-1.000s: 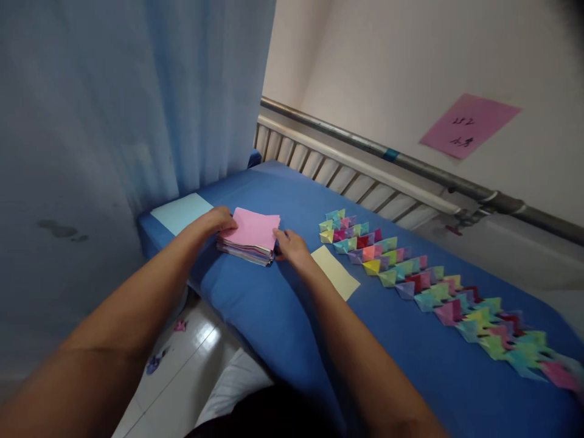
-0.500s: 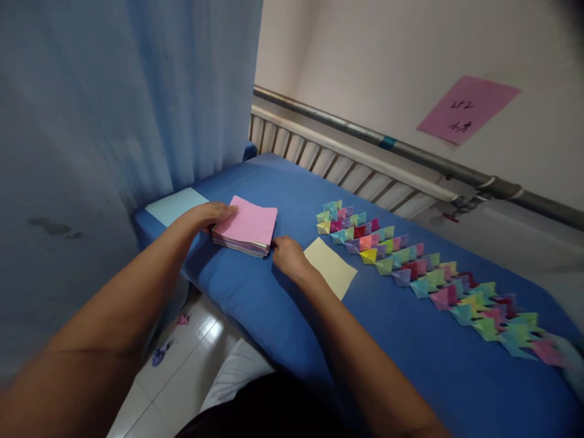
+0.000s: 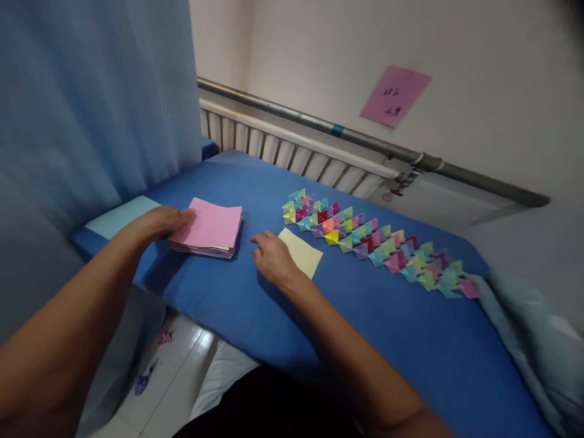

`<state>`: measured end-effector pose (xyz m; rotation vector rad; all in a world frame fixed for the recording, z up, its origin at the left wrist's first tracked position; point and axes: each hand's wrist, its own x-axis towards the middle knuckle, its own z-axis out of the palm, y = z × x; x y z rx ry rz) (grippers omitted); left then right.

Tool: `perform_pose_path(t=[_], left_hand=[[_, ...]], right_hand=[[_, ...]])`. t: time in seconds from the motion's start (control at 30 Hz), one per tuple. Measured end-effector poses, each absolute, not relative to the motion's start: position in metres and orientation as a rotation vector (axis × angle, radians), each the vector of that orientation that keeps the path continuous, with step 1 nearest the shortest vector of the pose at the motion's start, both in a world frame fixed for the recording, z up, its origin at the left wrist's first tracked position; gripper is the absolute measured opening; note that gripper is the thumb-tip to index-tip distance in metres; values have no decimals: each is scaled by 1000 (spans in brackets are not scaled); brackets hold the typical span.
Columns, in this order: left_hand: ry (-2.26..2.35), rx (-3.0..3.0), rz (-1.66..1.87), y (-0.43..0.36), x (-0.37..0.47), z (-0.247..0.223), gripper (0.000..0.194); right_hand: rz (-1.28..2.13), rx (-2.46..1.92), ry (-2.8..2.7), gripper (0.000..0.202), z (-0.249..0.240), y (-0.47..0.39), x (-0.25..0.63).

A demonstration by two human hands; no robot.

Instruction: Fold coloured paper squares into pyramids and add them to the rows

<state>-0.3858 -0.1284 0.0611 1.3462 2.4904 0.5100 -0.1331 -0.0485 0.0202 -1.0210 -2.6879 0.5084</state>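
left thumb (image 3: 188, 213): lying on top of the paper stack (image 3: 208, 226), pressing at its left edge
left hand (image 3: 168, 220): hiding its other fingers at that same edge; gripping or only bracing, cannot tell which
right fingers (image 3: 258, 238): bending loosely, spreading apart at the tips, pointing toward the stack but staying clear of it
right hand (image 3: 276, 260): reaching over the bed (image 3: 255, 316), between the stack and the pale yellow sheet (image 3: 305, 255); overlapping the sheet's left side in view, cannot tell if touching
paper stack: lying flat on the bed between both hands; showing pink on top, baring mixed layers along the near side
pale yellow sheet: lying flat just beyond the right hand
light blue sheet (image 3: 121, 216): lying flat behind the left wrist, partly hiding under the forearm
folded paper pieces (image 3: 376, 258): standing in close slanting rows, running from near the yellow sheet toward the bed's right end; mixing yellow, green, blue, purple, red, pink
pale cloth (image 3: 542, 340): bunching at the right end, beside the last pieces
radiator (image 3: 270, 148): running along the wall behind the bed
pipe (image 3: 292, 115): crossing above the radiator
pink note (image 3: 396, 96): sticking to the wall above the pipe, bearing handwriting
blue curtain (image 3: 114, 91): hanging at far left
floor (image 3: 176, 389): showing pale tiles, bearing a pink scrap (image 3: 165, 337) and a purple scrap (image 3: 143, 381)
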Motion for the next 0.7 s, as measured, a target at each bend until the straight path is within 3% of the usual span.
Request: perform_pose_path(t=[0.13,0.23,0.33,0.53,0.63,0.7], left_hand=[[2735,1466,637,-150,-321,79,47],[2425,1675,714,-142,-260,67,38],[2239,1707,527,-104,-220,41,40],[2234,1613,303,-23,-202,24,32],[2151,1603,270,-14,-204,18,19],[2105,1551,365,-19,-201,8,23]], right_hand=[[568,-1150,-2316,26,7,-22,-46],[576,-1243,-2197,22,-10,-16,11],[588,-1246,-2113,24,-24,-29,44],[653,-1187,-2024,23,-36,-49,75],[730,-1157,-1984,24,-35,-52,89],[918,-1179,-1886,23,-34,-51,100]])
